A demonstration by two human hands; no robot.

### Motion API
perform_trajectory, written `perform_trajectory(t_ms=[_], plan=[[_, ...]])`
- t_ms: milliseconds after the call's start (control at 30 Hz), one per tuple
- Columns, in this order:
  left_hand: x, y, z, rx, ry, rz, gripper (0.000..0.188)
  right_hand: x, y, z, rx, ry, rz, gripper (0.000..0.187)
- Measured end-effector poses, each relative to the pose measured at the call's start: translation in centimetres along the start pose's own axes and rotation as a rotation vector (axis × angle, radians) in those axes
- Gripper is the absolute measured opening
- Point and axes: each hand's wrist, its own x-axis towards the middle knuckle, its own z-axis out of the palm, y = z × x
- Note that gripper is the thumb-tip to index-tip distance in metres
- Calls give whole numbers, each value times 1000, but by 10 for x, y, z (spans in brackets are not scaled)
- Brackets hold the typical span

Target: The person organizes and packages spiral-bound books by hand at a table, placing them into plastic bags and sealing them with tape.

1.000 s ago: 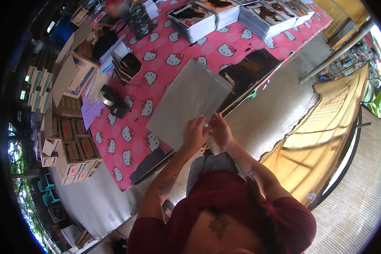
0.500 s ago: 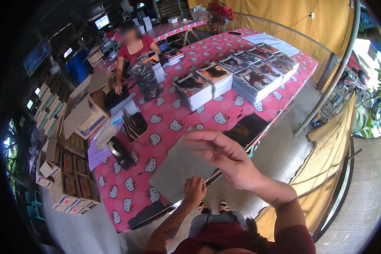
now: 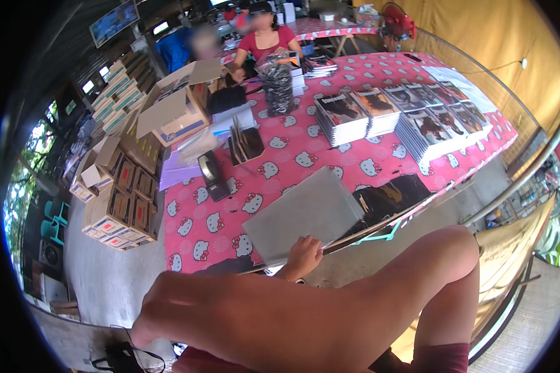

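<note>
A grey, see-through plastic sheet [image 3: 305, 211], perhaps a stack, lies at the table's near edge. My left hand [image 3: 303, 256] is on its near edge with bent fingers, gripping there; the thumb's underside is hidden. My right forearm sweeps large and close across the lower picture. At its end, my right hand [image 3: 174, 304] hangs at lower left, off the sheet. Its fingers point down and are mostly hidden and blurred. A black folded piece [image 3: 389, 199] with gold print lies right of the sheet. Left of the sheet stands a tape dispenser [image 3: 213, 177].
Stacked magazines [image 3: 342, 118] stand at the right on the pink patterned table [image 3: 280, 171]. An upright dark holder [image 3: 246, 144] and a black-wrapped bundle [image 3: 275, 87] are farther back. Cardboard boxes [image 3: 121, 214] pile up at left. Across the table sits a person [image 3: 269, 43] in a red top.
My right hand has swung from above the sheet to the lower left, its forearm now crossing the view. My left hand stays at the sheet's near edge. The view has shifted.
</note>
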Motion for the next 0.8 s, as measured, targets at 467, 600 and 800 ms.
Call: perform_trajectory(t_ms=[467,600,800], plan=[[-11,2,21,99,65,-5,14,-14,9,30,-47,-148,-76,40],[-10,3,14,106,72,2,14,-22,10,32,-100,-134,-127,39],[-3,-7,9,-55,-218,-201,8,-65,52,5,-140,200,-93,36]])
